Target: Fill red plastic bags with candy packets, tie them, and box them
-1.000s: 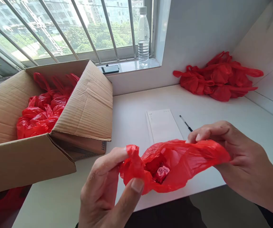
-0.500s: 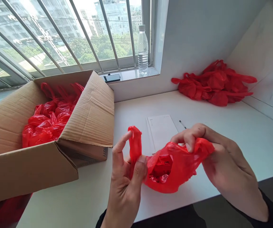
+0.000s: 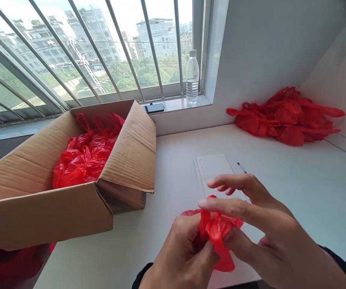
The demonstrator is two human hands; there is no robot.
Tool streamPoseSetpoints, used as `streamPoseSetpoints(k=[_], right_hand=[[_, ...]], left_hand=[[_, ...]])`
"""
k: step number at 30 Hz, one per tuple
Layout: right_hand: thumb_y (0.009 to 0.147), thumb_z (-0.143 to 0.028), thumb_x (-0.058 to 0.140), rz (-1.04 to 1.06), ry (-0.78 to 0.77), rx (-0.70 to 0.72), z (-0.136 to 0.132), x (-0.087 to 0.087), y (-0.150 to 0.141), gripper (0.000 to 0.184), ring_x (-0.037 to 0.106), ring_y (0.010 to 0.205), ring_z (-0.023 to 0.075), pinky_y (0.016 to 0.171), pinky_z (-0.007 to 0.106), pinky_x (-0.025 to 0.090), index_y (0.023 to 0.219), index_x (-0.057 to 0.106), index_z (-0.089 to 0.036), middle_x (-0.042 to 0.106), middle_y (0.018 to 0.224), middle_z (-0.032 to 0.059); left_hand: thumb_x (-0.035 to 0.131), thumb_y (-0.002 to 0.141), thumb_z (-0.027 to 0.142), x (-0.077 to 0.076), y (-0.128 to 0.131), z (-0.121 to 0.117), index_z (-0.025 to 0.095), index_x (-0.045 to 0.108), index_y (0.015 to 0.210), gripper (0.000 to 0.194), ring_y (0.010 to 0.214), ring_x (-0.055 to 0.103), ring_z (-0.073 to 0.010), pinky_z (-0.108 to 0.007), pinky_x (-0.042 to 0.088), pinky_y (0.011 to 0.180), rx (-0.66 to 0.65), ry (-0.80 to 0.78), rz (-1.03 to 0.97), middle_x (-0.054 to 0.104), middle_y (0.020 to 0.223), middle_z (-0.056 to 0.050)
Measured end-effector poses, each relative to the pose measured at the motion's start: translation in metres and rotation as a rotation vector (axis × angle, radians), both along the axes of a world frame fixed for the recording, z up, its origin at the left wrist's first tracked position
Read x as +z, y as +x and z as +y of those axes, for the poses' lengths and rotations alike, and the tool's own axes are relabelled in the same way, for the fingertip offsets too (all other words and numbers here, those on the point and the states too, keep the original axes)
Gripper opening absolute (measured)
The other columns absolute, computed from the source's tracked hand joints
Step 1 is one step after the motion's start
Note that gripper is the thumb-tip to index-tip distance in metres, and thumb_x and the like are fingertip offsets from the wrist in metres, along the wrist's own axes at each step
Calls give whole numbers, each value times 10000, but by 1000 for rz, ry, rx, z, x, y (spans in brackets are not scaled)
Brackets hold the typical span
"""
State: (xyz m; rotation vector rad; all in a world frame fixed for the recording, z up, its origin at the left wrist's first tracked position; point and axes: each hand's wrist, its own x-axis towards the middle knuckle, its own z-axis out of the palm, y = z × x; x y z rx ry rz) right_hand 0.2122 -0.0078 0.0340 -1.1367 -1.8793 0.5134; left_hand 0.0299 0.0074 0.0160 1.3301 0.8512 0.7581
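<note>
A red plastic bag [image 3: 220, 230] is bunched up between my two hands near the table's front edge. My left hand [image 3: 185, 253] is closed round its gathered neck, thumb pressed against the plastic. Over the bag from the right comes my right hand [image 3: 269, 228]; its thumb presses the gathered plastic and a forefinger lies across a raised handle loop, while the other fingers stretch out in the air. One loop of plastic hangs down below the hands. The bag's contents are hidden now.
Left stands an open cardboard box [image 3: 55, 212] with several filled red bags [image 3: 85, 160]. A heap of red bags [image 3: 287, 116] lies against the back wall. A notepad [image 3: 213, 168] and pen [image 3: 241, 167] are beyond my hands. The windowsill holds a water bottle [image 3: 192, 80] and phone [image 3: 155, 108].
My hands have come together and drawn the bag's spread handles into a bunch, closing its opening. The view has shifted, so the surroundings sit lower and further right.
</note>
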Motion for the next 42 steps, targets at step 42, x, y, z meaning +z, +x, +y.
streamPoseSetpoints(k=[42], right_hand=[[912,-225,704,182,-311,224,1,-38,-10,163,489,1256,183,997,286,445,861,551,-245,528,1248,-6]], left_hand=[[810,808,484,-23,-23,23,210,625,865,336,670,542,-117,-204,442,613,47,-442,-282,599,757,19]])
